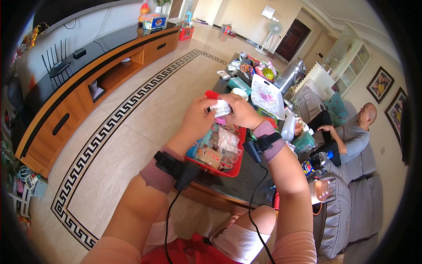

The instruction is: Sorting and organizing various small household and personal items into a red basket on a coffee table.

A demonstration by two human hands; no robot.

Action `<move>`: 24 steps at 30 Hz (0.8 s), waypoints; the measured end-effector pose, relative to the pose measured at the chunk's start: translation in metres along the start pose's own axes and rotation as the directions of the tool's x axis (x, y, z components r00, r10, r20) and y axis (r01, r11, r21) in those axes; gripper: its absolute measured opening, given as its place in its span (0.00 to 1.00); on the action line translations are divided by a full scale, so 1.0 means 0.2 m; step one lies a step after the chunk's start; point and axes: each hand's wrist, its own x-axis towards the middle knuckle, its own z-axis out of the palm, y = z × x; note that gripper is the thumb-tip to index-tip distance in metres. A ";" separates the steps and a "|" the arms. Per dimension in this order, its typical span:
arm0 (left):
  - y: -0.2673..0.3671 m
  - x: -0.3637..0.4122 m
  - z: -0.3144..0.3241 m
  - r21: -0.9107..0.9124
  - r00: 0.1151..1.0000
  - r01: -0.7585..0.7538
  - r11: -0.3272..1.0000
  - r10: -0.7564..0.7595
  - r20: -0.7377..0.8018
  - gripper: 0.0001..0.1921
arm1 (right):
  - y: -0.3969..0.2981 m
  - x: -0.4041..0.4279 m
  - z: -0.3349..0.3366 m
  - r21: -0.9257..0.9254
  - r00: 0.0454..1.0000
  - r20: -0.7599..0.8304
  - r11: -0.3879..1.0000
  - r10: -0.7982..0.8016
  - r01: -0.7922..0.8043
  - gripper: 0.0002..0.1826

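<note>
Between my two hands is a small white packet (221, 108) that bears printing. Its left end is pinched by my left hand (198, 115), while the fingers of my right hand (240, 110) close around its other end. Directly below sits a red plastic basket (242, 155) on the dark coffee table (227, 184). Several packaged goods fill it, among them a clear bag of grains (208, 156) and a whitish plastic packet (228, 139). My hands and forearms hide part of the basket's far end.
Beyond the basket stand a white floral tray (267, 95), a teal box (239, 85) and a steel thermos (290, 76). At right are a clear bottle (288, 127) and a cola bottle (313, 164). A seated person (352, 138) occupies the grey sofa (364, 194). Cables hang from my wrist straps.
</note>
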 end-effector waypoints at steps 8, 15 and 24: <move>-0.01 0.00 -0.01 0.221 0.983 -0.097 0.970 0.128 -0.129 0.23 | 0.25 -0.12 0.01 -0.108 0.877 0.143 0.888 0.459 -0.447 0.29; -0.03 -0.01 -0.02 0.240 0.982 -0.119 0.964 0.149 -0.114 0.21 | 0.27 -0.15 0.05 0.046 0.917 0.299 0.956 0.263 -0.289 0.21; 0.01 -0.03 0.12 0.206 0.979 -0.204 0.957 0.202 0.033 0.18 | 0.32 -0.37 -0.06 0.332 0.853 -0.021 0.808 0.522 -0.487 0.22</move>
